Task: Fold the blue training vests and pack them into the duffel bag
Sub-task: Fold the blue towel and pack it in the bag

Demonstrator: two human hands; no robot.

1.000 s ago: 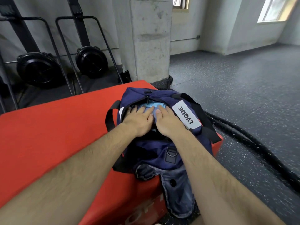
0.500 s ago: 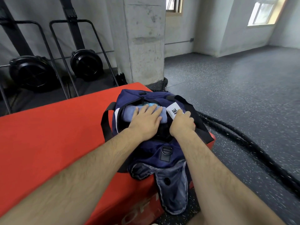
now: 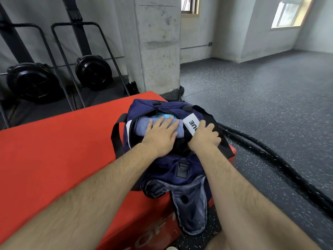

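The navy duffel bag (image 3: 162, 105) sits at the right end of the red padded bench (image 3: 63, 150), its top unzipped and gaping. A folded blue vest (image 3: 142, 127) lies in the opening, on top of a paler turquoise piece (image 3: 166, 116) that is probably another vest, though too little of it shows to be sure. The left hand (image 3: 160, 131) lies flat on the folded vest, fingers straight and spread, pressing it down. The right hand (image 3: 205, 136) is curled over the bag's right rim beside the white label (image 3: 191, 126), gripping the edge and holding the mouth open.

The vest looks thin, light and limp. It should compress easily under a flat palm, but the fold will likely spring loose if lifted by one corner, so it is best held across the whole bundle. The bag is soft-walled too and sags, so a grip on the rim or strap is needed to keep the opening wide.
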